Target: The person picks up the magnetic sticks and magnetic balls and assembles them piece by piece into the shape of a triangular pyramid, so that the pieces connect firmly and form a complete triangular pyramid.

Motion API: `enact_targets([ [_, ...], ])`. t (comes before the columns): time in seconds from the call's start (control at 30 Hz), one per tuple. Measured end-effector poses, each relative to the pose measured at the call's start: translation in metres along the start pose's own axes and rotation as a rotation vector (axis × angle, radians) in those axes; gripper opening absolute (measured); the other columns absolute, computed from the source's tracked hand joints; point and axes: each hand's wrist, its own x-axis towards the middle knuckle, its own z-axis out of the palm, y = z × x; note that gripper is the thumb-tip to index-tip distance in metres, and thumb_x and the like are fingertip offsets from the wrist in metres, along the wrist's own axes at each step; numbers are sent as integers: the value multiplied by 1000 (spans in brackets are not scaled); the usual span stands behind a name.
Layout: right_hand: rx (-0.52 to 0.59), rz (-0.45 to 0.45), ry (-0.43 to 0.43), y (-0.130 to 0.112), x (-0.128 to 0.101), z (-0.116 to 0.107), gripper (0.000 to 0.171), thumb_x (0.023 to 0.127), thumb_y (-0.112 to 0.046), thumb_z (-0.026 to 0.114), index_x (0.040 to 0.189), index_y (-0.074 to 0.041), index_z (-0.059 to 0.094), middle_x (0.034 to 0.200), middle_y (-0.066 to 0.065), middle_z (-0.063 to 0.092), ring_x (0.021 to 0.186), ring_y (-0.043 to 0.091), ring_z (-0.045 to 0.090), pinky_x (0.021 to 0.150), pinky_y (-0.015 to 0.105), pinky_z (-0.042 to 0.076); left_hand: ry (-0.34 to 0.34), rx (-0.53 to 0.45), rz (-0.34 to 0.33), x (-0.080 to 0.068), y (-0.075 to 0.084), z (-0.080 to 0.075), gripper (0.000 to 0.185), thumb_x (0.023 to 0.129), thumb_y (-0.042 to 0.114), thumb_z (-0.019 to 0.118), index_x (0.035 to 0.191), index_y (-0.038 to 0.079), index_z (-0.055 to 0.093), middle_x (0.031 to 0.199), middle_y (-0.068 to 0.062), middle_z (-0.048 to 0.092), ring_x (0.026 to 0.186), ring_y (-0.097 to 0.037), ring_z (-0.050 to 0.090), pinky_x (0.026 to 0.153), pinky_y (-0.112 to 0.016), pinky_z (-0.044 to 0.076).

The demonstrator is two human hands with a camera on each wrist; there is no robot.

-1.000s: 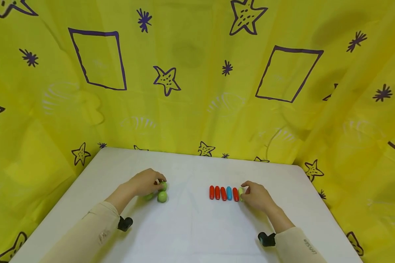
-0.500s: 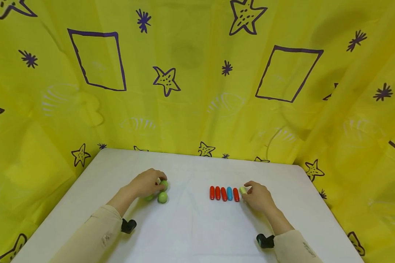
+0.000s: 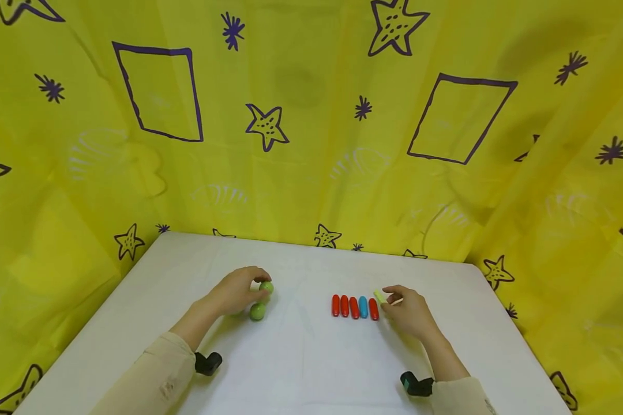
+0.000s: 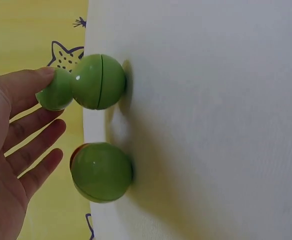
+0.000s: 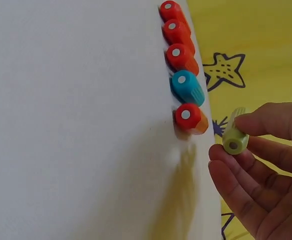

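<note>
A: What's the right hand [image 3: 410, 311] carrying?

B: It's pinching a small pale green cap [image 5: 235, 137], ribbed on the sides with a little round dot on its end. Thumb and forefinger are curling round it, and the other fingers are lying loosely bent underneath. In the right wrist view the cap is sitting just off the table [image 3: 301, 357], close to the right end of the row.

A: Which row?

B: Five caps are lying side by side on the white table: three red caps [image 3: 345, 306], then a blue cap [image 3: 363, 307], then one more red cap [image 3: 374, 309]. Each is showing a white dot on its end in the right wrist view. The green one is hovering just beside that last red cap, not touching it.

A: And the left hand [image 3: 233, 291]?

B: It's holding a green ball [image 4: 56, 90] at the fingertips, with the remaining fingers spreading fairly straight. That ball is touching a second green ball [image 4: 99, 81] resting on the table. A third green ball [image 4: 101, 171] is sitting near it, apart from the fingers, with a seam round it and a bit of red showing at its edge.

A: Backdrop?

B: A yellow cloth [image 3: 311, 127] with purple stars and squares is hanging behind the table.
</note>
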Motion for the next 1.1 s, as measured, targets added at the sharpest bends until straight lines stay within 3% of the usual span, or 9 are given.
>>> enact_targets([
  [0.27,41,-10,-17,-14,-9,5,31,96,-14,72,126,-6,72,112,10,69,93,19,67,70,26,54,50,-43,72,-5,7,5,33,97,21,74,128,10,69,121,-2,71,117,-25,65,101,-47,54],
  [0.47,88,-78,-30,-24,-15,11,27,96,-14,74,123,-11,74,111,6,74,96,18,69,71,26,56,78,-69,122,-5,12,12,33,97,19,74,127,5,70,116,0,70,111,-22,66,96,-41,57],
  [0.67,115,-137,-37,-33,-21,18,25,94,-13,75,119,-16,76,100,-1,75,94,15,66,71,25,53,77,-130,124,-7,22,17,33,96,20,75,125,5,71,114,2,69,109,-20,66,96,-41,57],
  [1.1,162,-193,-91,-46,-28,40,24,91,-8,78,114,-16,78,99,-1,72,86,14,61,69,22,50,87,-186,140,-18,39,41,32,96,20,75,125,8,71,113,5,68,109,-19,67,96,-41,58],
])
